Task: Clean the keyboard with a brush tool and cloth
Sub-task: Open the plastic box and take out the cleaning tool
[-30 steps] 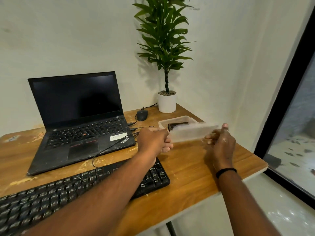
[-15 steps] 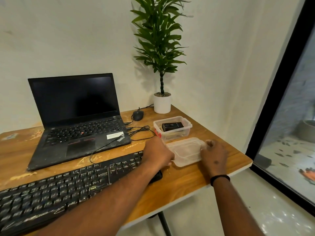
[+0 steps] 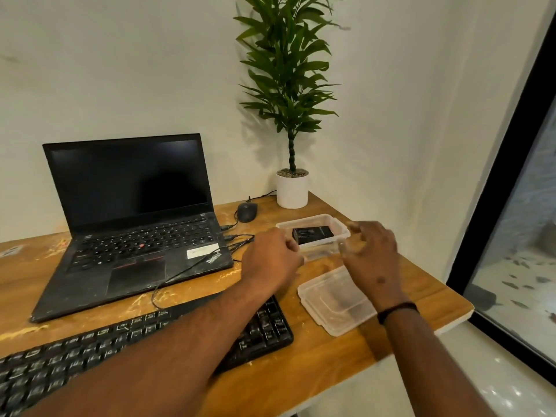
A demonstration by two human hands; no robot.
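On the wooden tabletop [image 3: 415, 284], toward its right end, stood a clear plastic container [image 3: 337, 225] with its top off and a black box [image 3: 313, 234] inside it. Both hands reached for this container. Left hand [image 3: 270, 263] lay at the container's near-left corner, fingers curled; whether they gripped the rim could not be told, since the back of the hand hid them. Right hand [image 3: 373, 251] hovered at the near-right side, fingers spread wide and bent, holding nothing, slightly blurred. A dark band [image 3: 397, 310] sat on the right wrist.

Clear lid [image 3: 334, 302] lay flat on the tabletop just in front of the container, under the right forearm, near the edge.

Black keyboard [image 3: 258, 326], the thing to be cleaned, lay along the near edge, running from lower left toward the lid; the left forearm crossed over its right part. No brush or cloth could be made out.

Behind the keyboard stood an open black laptop [image 3: 129, 212], screen dark, with cables [image 3: 186, 272] trailing off its right side. Black mouse [image 3: 246, 212] sat beyond it, near a potted plant [image 3: 291, 188] in a white pot at the back corner by the wall.
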